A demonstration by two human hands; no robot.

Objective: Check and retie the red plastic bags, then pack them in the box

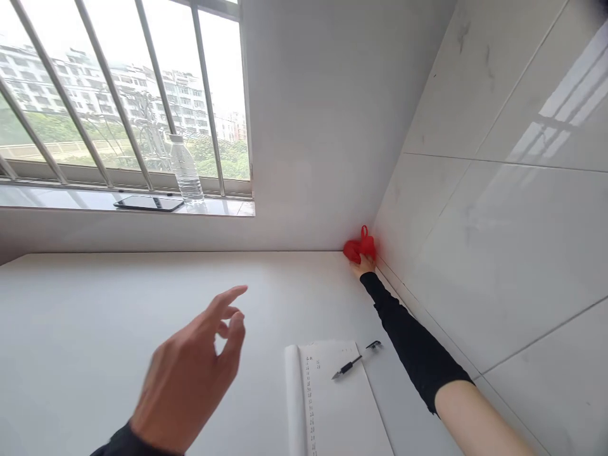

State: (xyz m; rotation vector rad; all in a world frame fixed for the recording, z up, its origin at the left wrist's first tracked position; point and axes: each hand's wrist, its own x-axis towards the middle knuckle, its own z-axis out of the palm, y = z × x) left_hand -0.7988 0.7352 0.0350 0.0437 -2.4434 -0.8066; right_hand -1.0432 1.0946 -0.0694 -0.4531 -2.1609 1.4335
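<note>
My left hand is raised over the white table on the left. Its index finger points forward, the other fingers are bent with gaps between them, and it holds nothing. My right arm, in a black sleeve, stretches to the far right corner. There my right hand grips a bright red soft bundle with a small loop on top, perhaps a folded cloth bag. The bundle lies against the wall; the hand partly covers its lower side.
An open notebook with handwritten columns of figures lies on the table. Across its right edge rests an uncapped black pen. A water bottle and a dark flat device are on the windowsill. Tiled wall bounds the right side.
</note>
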